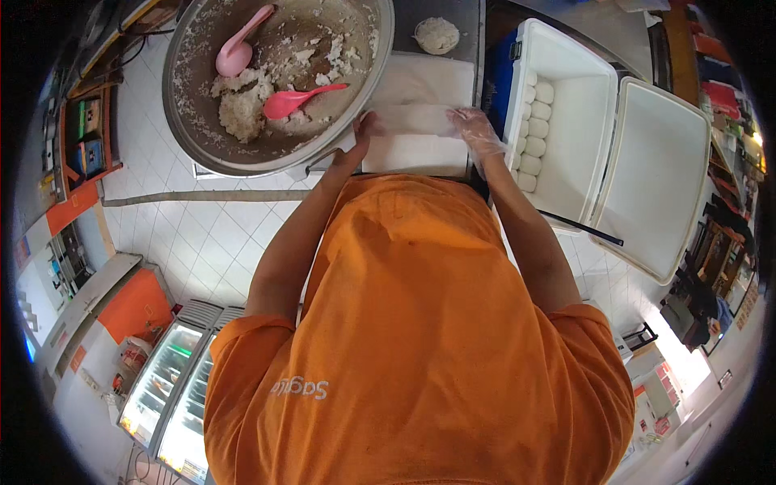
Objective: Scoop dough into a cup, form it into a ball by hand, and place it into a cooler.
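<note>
A thin white sheet (415,119), paper or plastic, stretches between my two hands above a stack of white sheets (417,155). My left hand (364,128), slightly blurred, grips its left end beside the rim of a large metal pot (176,130). At the sheet's right end is my right hand (474,128), in a clear plastic glove, with its fingers closed on the edge. Cooked rice (242,115) lies clumped in the pot. A small bowl of rice (437,36) stands on the grey tabletop (407,18) beyond the sheets.
Two pink ladles, one pale (234,59) and one bright (288,104), lie in the pot. On the right stands an open cooler box (573,115), with several white wrapped bundles (534,145) along its left wall. Its lid (655,170) hangs open to the right.
</note>
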`<state>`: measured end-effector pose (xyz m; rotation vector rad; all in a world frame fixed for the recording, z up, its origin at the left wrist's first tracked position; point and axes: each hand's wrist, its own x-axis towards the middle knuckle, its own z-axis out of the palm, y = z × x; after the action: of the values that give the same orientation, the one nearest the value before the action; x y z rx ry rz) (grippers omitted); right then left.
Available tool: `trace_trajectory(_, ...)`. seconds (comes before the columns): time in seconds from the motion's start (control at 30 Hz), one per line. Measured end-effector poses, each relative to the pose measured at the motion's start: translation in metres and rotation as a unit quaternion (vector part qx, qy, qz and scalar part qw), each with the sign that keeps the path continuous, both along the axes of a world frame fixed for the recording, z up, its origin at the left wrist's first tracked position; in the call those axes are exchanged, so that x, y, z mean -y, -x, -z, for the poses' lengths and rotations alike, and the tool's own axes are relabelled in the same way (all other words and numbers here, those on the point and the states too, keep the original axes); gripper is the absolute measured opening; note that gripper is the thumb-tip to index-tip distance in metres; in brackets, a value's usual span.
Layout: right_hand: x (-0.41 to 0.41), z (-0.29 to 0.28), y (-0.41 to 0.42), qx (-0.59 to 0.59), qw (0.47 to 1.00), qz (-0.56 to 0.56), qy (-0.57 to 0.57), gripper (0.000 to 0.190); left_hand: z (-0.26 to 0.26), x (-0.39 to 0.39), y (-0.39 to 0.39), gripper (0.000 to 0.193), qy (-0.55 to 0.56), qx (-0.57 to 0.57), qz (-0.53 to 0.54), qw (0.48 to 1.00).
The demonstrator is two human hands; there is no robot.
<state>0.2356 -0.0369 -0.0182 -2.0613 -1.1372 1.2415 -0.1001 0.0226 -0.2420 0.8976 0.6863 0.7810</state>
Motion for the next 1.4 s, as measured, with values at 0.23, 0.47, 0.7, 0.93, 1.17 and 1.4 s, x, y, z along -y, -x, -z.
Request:
trace_trajectory(0.23, 0.018, 0.056, -0.015, 0.071, 0.997, 0.031, -0.001, 0.049, -0.155, 0.007, -0.057, 0.056, -0.349, -0.56, 0.09, 0.746)
trace_trajectory(0.47, 0.015, 0.02, -0.004, 0.1, 0.994, 0.036, 0.029, 0.048, -0.239, 0.029, -0.068, 0.058, -0.588, -0.36, 0.224, 0.689)
trace_trajectory(0.7, 0.026, 0.01, -0.011, 0.234, 0.915, 0.107, -0.311, 0.043, -0.244, 0.022, -0.093, 0.069, -0.574, -0.468, 0.277, 0.613)
trace_trajectory(0.93, 0.034, -0.051, 0.023, -0.214, 0.934, 0.243, 0.154, 0.089, -0.244, 0.015, -0.105, 0.075, -0.571, -0.477, 0.268, 0.611)
trace_trajectory(1.17, 0.025, 0.059, -0.02, -0.397, 0.857, 0.243, 0.223, 0.069, -0.245, 0.016, -0.109, 0.077, -0.554, -0.511, 0.288, 0.591)
trace_trajectory(1.4, -0.073, 0.01, -0.039, -0.219, 0.967, 0.06, 0.117, 0.031, -0.239, 0.018, -0.124, 0.066, -0.59, -0.535, 0.241, 0.555)
